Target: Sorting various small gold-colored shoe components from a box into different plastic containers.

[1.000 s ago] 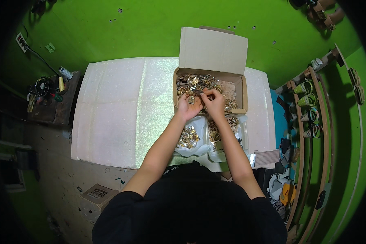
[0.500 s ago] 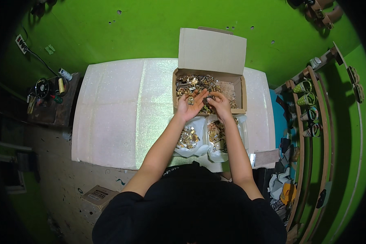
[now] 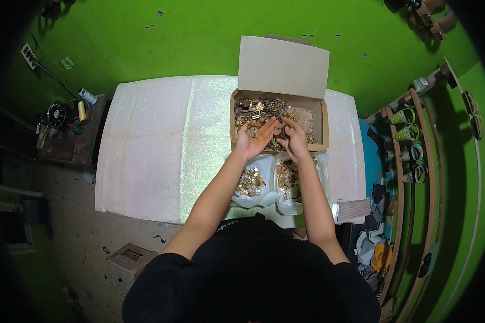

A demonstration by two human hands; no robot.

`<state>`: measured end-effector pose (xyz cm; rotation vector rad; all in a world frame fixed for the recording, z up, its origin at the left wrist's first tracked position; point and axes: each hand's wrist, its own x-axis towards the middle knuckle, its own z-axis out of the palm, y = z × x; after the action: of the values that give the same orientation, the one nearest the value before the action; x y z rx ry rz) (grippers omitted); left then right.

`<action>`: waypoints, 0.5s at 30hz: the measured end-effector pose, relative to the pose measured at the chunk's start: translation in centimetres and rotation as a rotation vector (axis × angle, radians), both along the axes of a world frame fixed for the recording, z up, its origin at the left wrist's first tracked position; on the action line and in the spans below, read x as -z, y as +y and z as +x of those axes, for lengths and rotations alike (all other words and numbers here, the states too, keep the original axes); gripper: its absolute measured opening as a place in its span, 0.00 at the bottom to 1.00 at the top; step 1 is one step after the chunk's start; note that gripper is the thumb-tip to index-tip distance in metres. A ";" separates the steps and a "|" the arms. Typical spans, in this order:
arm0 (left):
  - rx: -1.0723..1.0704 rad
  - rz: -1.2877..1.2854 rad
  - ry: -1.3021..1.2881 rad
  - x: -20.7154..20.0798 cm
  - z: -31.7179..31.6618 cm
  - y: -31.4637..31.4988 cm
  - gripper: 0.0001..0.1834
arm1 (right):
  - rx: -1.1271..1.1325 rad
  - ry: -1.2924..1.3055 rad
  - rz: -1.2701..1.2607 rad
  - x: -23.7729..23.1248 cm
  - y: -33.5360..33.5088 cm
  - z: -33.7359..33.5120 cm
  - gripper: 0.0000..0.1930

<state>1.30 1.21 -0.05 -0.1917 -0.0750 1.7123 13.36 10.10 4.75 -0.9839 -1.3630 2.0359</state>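
Observation:
My left hand (image 3: 253,142) is palm up over the open cardboard box (image 3: 322,126), its fingers stretched out. A small squarish gold buckle (image 3: 254,132) sits between its thumb and fingers. Close beside it, my right hand (image 3: 295,143) pinches a small dark metal piece (image 3: 284,131), whose exact kind is too small to make out. Beneath both hands, the box holds a heap of mixed gold and dark metal fittings (image 3: 253,106). Nearer to me stand two containers lined with white plastic; the left one holds gold pieces (image 3: 250,182), the right one coppery pieces (image 3: 288,180), partly hidden by my right forearm.
The box's lid (image 3: 283,64) stands up toward the green wall. A shimmering pale cloth (image 3: 145,145) covers the table. A greyish card-like item (image 3: 353,208) lies at its right front. Shoes (image 3: 407,133) hang on a wooden rack at right; a small side table (image 3: 73,142) is at left.
My right hand's fingers have shifted and spread slightly around the dark piece. My left hand stays nearly still with the buckle. The whole view has shifted a little.

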 end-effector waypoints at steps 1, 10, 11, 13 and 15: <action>-0.002 -0.001 0.000 -0.1 0.0 -0.1 0.23 | -0.029 0.096 -0.072 -0.2 0.1 0.1 0.16; -0.034 -0.076 0.063 -0.5 0.3 -0.1 0.19 | -0.085 0.197 -0.079 -0.7 -0.2 1.0 0.17; -0.026 -0.062 0.049 -0.6 0.2 -0.1 0.22 | -0.080 0.156 -0.057 -0.7 -0.3 1.2 0.16; -0.015 -0.050 0.037 -0.8 0.3 -0.1 0.26 | -0.064 0.126 -0.019 -0.8 -0.4 1.5 0.16; -0.008 -0.054 0.004 -0.9 0.3 -0.2 0.27 | -0.050 0.096 0.018 -0.6 -0.5 2.0 0.16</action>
<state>1.61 1.06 0.82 -0.2283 -0.0261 1.7236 15.39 9.65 5.39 -0.8413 -1.3653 2.0755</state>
